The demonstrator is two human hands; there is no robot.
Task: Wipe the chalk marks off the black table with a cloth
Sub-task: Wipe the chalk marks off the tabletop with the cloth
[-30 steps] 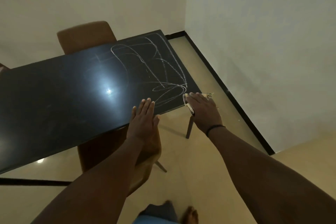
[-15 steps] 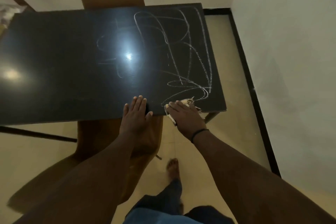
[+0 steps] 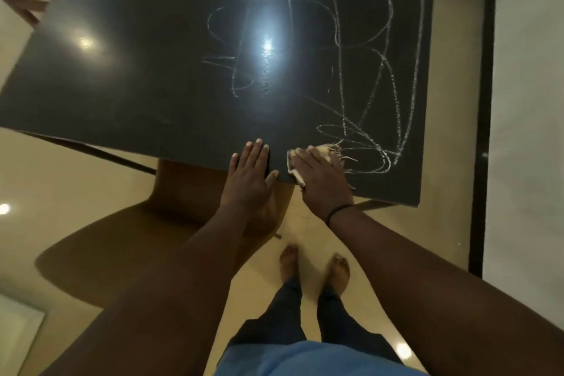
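The black table (image 3: 152, 85) fills the upper part of the head view. White chalk marks (image 3: 366, 70) loop over its right half, with fainter scribbles near the middle. A pale, frayed cloth (image 3: 328, 151) lies on the table near the front edge, and my right hand (image 3: 320, 180) presses flat on it, covering most of it. My left hand (image 3: 251, 171) rests flat on the front edge just to the left, fingers straight, holding nothing.
A brown chair (image 3: 171, 210) is pushed under the table in front of me on the left. A white wall (image 3: 528, 101) with black skirting (image 3: 482, 131) runs close along the table's right end. My bare feet (image 3: 314, 268) stand on the beige tiled floor.
My view has moved closer and tilted down over the table. My right hand has slid with the cloth a little further onto the table, at the lower chalk loops. The left hand stays flat at the edge.
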